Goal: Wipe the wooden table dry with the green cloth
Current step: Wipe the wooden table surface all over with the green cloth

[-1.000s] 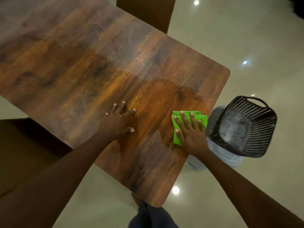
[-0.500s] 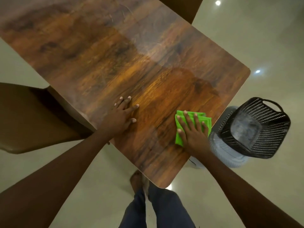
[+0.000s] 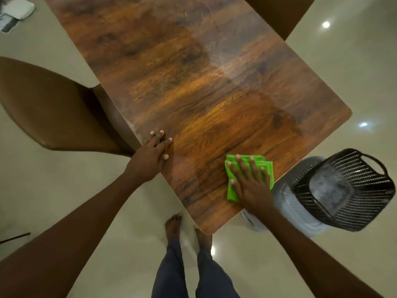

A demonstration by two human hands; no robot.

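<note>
Bare feet [image 3: 174, 227] and dark blue trouser legs [image 3: 171, 274] stand on the pale glossy floor [image 3: 129, 233] at the near corner of a brown wood-grain table [image 3: 193, 82]. The person's right hand [image 3: 250, 186] lies flat, fingers spread, pressing a folded bright green cloth [image 3: 231, 193] onto the tabletop close to the right edge, near that corner; the palm is open, not gripping. The left hand [image 3: 151, 154] rests open at the table's left edge, fingers extended on the wood and holding nothing. Just off the right edge, beside the cloth, a black perforated plastic basket [image 3: 354, 190] with a handle sits tilted on a pale grey ribbed container [image 3: 296, 216]. A darker patch shows on the wood beyond the cloth, toward the right corner, and a pale sheen covers the surface further up. A brown padded chair [image 3: 49, 108] stands at the left side, another brown chair [image 3: 285, 16] at the far end. A white flat object [image 3: 19, 8] lies on the floor far left.
</note>
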